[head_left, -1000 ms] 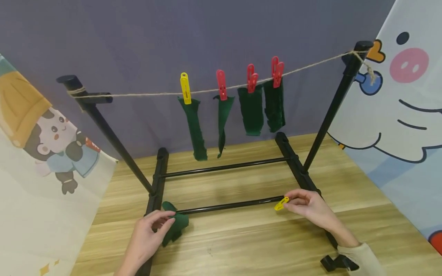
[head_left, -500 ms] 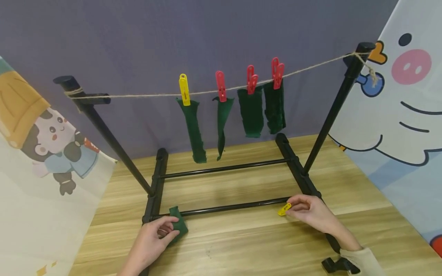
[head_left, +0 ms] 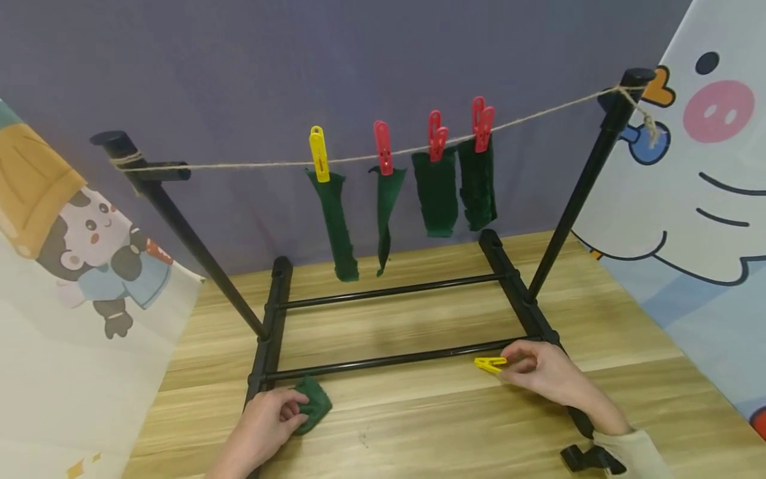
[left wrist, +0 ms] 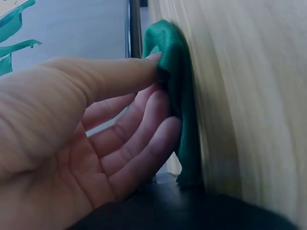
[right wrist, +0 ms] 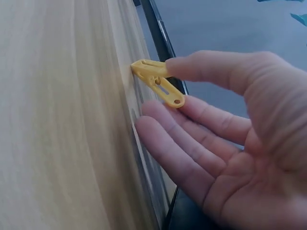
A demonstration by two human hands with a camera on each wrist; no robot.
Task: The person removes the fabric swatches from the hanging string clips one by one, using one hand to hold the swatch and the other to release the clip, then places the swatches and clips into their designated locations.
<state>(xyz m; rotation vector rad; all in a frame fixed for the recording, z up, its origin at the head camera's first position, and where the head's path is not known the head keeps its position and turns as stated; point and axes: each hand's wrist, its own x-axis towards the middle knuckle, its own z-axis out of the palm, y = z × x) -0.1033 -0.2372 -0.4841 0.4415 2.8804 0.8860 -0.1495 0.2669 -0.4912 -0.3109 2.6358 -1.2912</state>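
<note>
At the left front of the rack, my left hand (head_left: 263, 422) pinches a folded green cloth strip (head_left: 316, 406) low over the table; the left wrist view shows the thumb pressing the cloth (left wrist: 187, 110). Close to the rack's front bar, my right hand (head_left: 547, 372) holds a yellow clothespin (head_left: 489, 364) between thumb and fingers. In the right wrist view the clothespin's (right wrist: 158, 81) two handle arms stand apart. Along the twine line (head_left: 251, 164) hang several green cloth strips (head_left: 435, 199). One yellow clothespin (head_left: 320, 154) and several red clothespins (head_left: 383, 148) clip them there.
The black rack's left post (head_left: 203, 256) and right post (head_left: 577, 206) carry the line. Its front bar (head_left: 389, 361) and rear bar (head_left: 389, 293) cross low above the wooden table (head_left: 407, 426). Printed cartoon panels stand at both sides, and a grey backdrop (head_left: 239, 80) behind.
My left hand has turned the green cloth over and lowered it slightly toward me. The yellow clothespin has rotated in my right hand, its tip now pointing left. The hanging strips look the same.
</note>
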